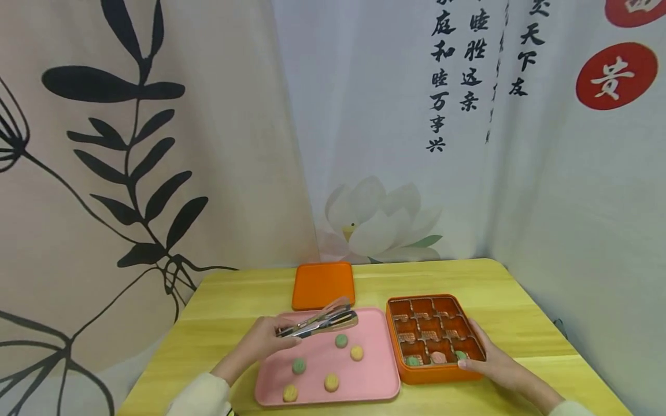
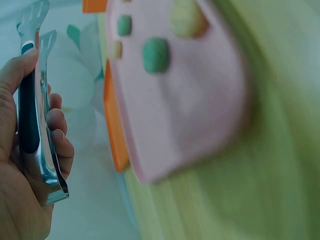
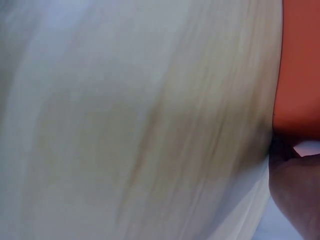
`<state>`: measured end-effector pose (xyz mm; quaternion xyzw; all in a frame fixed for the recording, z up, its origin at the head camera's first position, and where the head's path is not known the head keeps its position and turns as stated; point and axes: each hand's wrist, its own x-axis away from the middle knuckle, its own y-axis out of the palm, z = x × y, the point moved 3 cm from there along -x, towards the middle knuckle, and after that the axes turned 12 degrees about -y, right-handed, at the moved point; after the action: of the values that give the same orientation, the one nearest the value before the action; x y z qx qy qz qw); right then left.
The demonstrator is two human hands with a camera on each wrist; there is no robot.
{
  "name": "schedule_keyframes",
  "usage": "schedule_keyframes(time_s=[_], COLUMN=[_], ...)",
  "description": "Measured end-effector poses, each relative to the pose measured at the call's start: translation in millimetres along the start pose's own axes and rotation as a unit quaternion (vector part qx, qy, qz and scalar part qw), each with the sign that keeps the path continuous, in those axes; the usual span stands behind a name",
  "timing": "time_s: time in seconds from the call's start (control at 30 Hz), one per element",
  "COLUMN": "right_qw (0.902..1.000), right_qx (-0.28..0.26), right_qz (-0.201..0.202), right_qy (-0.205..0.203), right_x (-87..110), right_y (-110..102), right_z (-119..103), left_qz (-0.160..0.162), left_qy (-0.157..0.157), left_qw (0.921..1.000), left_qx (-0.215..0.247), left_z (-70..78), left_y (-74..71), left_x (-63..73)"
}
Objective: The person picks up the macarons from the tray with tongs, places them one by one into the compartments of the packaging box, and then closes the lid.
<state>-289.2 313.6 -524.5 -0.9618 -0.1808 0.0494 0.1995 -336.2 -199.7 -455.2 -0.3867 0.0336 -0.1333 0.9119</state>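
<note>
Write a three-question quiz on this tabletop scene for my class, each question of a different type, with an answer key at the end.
1. What does the left hand hold?
a) a ladle
b) metal tongs
c) chopsticks

2. Fill the gaps: the pink tray carries ___ yellow pieces and ___ green pieces.

3. True or false: the right hand rests on the pink tray.

Key:
1. b
2. three; two
3. False: it holds the right side of the compartmented orange box.
</note>
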Motion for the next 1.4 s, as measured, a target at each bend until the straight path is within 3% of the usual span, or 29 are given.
schedule_keyframes(time_s=[0.37,0.57,0.77,1.07,1.4], right_qw=[0.9999,0.9999,1.0000,0.9999,0.9994], right_qx=[-0.009,-0.006,0.004,-0.010,-0.033], right_qz=[-0.003,-0.005,-0.005,-0.006,-0.003], right_qy=[-0.005,-0.007,-0.006,-0.010,-0.013], right_x=[0.3,0.1,0.3,1.5,1.2], right_y=[1.1,-0.1,-0.1,0.8,3.2], right_z=[1.7,2.7,3.6,1.3,-0.8], left_qz=[-0.045,-0.071,-0.091,-0.124,-0.098], left_qy=[-0.001,0.016,0.008,-0.056,-0.052], left_qw=[0.9981,0.9963,0.9948,0.9893,0.9927], left_qx=[0.042,0.046,0.044,0.052,0.046], left_z=[-60.1,-78.7,-93.8,-107.7,-110.1], left_y=[-28.5,-39.0,-43.5,-46.4,-40.9], left_x=[50.9,71.8,88.5,100.4,96.4])
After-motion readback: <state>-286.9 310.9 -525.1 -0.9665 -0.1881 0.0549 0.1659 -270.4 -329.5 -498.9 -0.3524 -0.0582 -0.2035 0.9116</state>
